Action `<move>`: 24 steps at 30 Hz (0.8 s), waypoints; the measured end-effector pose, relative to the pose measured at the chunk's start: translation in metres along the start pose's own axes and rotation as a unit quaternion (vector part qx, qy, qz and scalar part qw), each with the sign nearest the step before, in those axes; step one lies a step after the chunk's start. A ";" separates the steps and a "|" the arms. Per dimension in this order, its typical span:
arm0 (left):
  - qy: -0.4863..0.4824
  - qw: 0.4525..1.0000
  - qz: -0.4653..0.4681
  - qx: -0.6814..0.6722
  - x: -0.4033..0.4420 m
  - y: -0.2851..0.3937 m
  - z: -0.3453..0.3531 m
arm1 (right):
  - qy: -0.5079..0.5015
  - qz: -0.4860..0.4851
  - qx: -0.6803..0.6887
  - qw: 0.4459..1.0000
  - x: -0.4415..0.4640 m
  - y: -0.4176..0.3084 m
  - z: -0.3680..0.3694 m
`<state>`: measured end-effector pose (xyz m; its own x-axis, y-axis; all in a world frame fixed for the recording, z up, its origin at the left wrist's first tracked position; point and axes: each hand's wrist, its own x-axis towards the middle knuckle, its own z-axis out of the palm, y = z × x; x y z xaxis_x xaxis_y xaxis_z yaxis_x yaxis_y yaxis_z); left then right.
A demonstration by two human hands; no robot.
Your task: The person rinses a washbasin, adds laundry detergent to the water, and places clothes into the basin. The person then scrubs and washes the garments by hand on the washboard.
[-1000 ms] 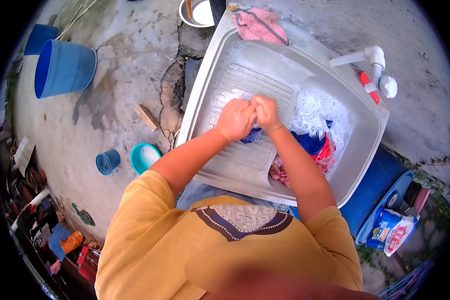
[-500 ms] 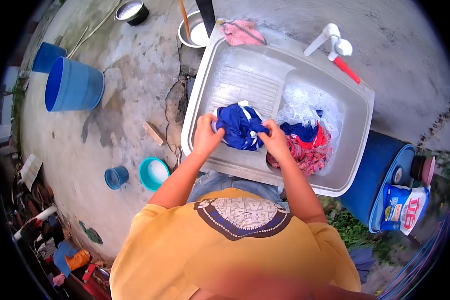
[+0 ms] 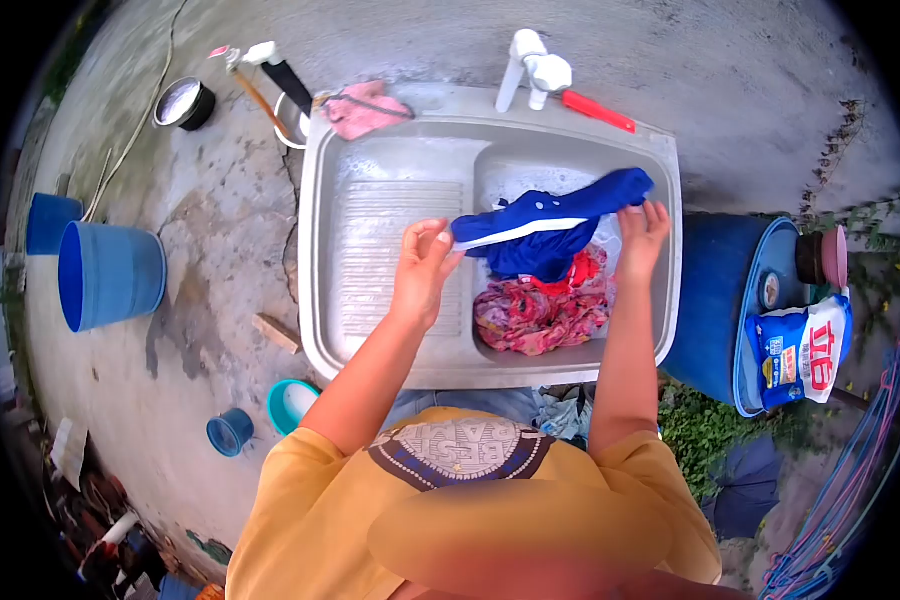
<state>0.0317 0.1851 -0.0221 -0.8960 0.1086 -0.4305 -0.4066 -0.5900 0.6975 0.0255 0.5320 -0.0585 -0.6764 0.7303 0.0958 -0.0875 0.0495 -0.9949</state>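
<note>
A blue garment with a white stripe (image 3: 545, 225) is stretched between my two hands over the basin of the grey sink (image 3: 315, 330). My left hand (image 3: 426, 262) pinches its left end near the ribbed washboard (image 3: 400, 260). At the right end, my right hand (image 3: 642, 232) holds the cloth near the basin's right wall. Below the garment, a pink and red patterned cloth (image 3: 540, 318) lies bunched in the basin, with a bright red piece beside it. Some suds show around the clothes.
A pink cloth (image 3: 365, 110) lies on the sink's back left corner. Behind the sink are a white tap (image 3: 518, 70) and a red-handled item (image 3: 598, 111). A blue barrel (image 3: 715, 300) with a detergent bag (image 3: 800, 350) stands right. Blue buckets (image 3: 120, 275) stand left.
The bunched blue garment has moved right from the washboard to above the basin and is now spread out between my hands. The view has turned, so the sink appears straighter.
</note>
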 end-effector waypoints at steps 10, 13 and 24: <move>-0.052 0.955 -0.119 0.267 0.009 -0.062 -0.022 | -0.346 -0.036 -0.605 0.716 -0.023 0.142 0.087; -0.067 0.943 -0.144 0.293 0.014 -0.065 -0.031 | -0.343 -0.090 -0.645 0.677 -0.050 0.167 0.105; -0.092 0.942 -0.181 0.268 0.009 -0.053 -0.041 | -0.146 -0.178 -0.482 0.845 0.007 0.177 0.081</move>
<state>0.0525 0.1848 -0.0864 -0.6771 0.3911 -0.6233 -0.6788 -0.0049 0.7343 -0.0537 0.4909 -0.2310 -0.8969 0.3592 0.2578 0.2174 0.8660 -0.4503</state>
